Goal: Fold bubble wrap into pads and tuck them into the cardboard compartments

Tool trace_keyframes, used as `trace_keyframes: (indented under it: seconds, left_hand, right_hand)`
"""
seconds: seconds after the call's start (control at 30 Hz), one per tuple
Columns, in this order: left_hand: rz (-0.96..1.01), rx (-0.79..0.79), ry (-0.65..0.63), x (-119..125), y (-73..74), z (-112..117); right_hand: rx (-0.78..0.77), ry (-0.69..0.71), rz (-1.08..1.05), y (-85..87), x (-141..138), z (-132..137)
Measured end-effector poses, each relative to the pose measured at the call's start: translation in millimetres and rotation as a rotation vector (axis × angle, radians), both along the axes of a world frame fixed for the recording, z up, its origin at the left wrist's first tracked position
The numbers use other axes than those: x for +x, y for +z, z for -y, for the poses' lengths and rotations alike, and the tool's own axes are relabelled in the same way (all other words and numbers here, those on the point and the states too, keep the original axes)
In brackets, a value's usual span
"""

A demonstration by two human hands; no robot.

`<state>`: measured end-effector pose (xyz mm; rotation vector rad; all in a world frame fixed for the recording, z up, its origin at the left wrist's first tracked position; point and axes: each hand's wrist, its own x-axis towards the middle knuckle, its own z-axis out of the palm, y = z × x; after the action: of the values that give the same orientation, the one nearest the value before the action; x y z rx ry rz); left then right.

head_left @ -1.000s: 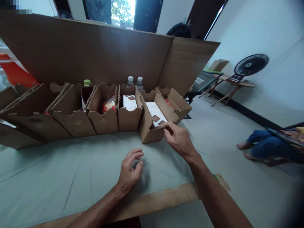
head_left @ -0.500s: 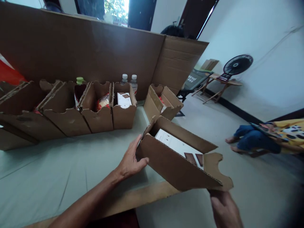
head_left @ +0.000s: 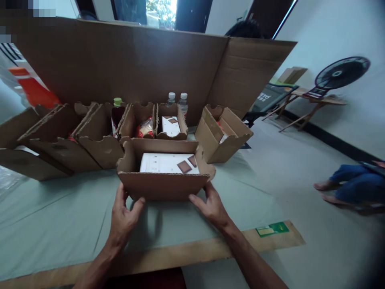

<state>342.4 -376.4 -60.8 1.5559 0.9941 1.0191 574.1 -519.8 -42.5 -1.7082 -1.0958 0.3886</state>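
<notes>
An open cardboard box is held between my two hands above the cloth-covered table, its long side facing me. Inside it lies a white carton with brown squares printed at its right end. My left hand grips the box's lower left end, thumb on the front face. At the lower right end, my right hand holds it the same way. The fingertips of both hands are hidden behind and under the cardboard. Just behind it stands another cardboard box with a similar white carton inside.
Several open cardboard boxes form a row at the left. One separate box stands right. Behind are bottles and a tall cardboard screen. A seated person's legs and a fan are off to the right.
The held box has moved left over the table and turned from slanting to nearly parallel with the table edge. My right hand came in with it, and the view shifted.
</notes>
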Motion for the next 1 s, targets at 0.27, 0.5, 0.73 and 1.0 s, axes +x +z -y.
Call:
trace_keyframes:
  seconds: [0.27, 0.5, 0.73, 1.0]
  left_hand:
    - [0.031, -0.002, 0.061, -10.7, -9.4, -29.1]
    - [-0.101, -0.061, 0.063, -14.9, -18.8, -33.5]
    - [-0.159, -0.001, 0.09, -14.0, -33.9, -36.2]
    - [-0.204, -0.032, 0.141, -16.5, -43.7, -40.8]
  right_hand:
    - [0.063, 0.031, -0.034, -10.9, 10.4, -23.3]
    - [0.159, -0.561, -0.067, -22.9, 123.2, 9.2]
    - [0.086, -0.345, -0.151, -40.5, 215.2, -2.3]
    - [0.127, -0.162, -0.211, -35.3, 247.9, -18.8]
